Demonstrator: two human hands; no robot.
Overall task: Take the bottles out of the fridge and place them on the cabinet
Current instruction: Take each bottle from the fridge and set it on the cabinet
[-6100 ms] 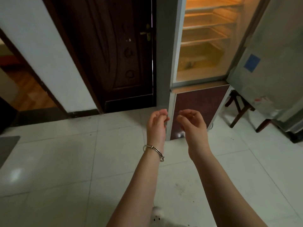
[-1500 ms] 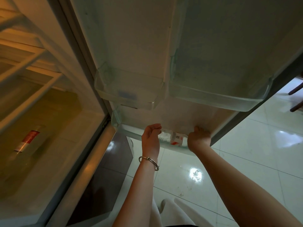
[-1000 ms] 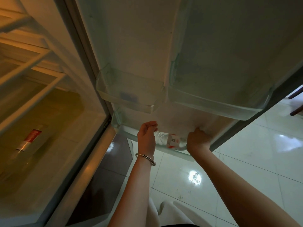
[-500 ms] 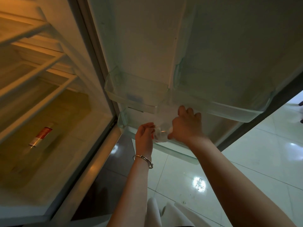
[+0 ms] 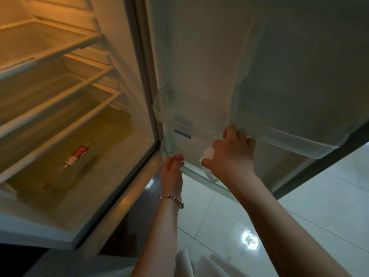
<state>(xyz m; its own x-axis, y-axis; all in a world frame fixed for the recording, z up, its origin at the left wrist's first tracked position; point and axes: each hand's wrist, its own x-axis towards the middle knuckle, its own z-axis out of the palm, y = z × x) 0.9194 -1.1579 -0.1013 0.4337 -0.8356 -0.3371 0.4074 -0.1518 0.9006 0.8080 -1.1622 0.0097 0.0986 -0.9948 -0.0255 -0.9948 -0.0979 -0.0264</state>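
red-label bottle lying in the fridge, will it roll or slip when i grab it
The red-label bottle lies on its side on the fridge floor, so a nudge would probably roll it. It looks like clear plastic, so likely light and squeezable. How full it is, I cannot tell.

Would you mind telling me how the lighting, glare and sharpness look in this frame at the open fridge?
Head view: warm orange light fills the fridge interior, the door shelves lie in dim grey-green shade; head view: one glare spot on the floor tiles; head view: the bottle in the right hand is blurred and mostly hidden.
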